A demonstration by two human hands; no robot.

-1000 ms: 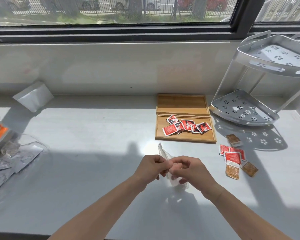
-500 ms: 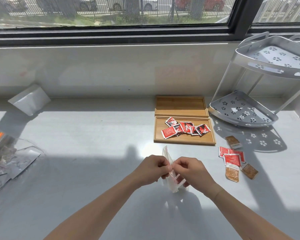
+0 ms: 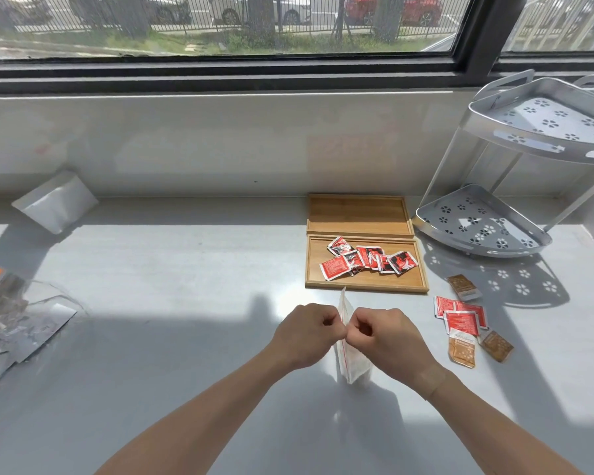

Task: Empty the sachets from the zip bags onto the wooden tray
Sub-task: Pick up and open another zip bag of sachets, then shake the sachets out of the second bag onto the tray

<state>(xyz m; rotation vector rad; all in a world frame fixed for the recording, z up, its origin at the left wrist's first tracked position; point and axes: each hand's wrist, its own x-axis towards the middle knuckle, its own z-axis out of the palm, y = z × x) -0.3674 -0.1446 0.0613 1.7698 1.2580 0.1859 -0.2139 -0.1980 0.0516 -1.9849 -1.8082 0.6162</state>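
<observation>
Head view: a smooth pale grey desk (image 3: 186, 269) runs beneath a window. At its right stands a two-tier metal corner rack (image 3: 487, 224) with flower-shaped perforations. Beside it lies a rectangular wooden tray (image 3: 366, 286) of two compartments; the near one holds glossy red sachets (image 3: 367, 260). More red and brown sachets (image 3: 467, 323) lie loose on the desk to its right. The left hand (image 3: 304, 334) and right hand (image 3: 388, 337) pinch a thin clear zip bag (image 3: 352, 361) with a red seal line, fingers closed on its top edges, just in front of the tray.
</observation>
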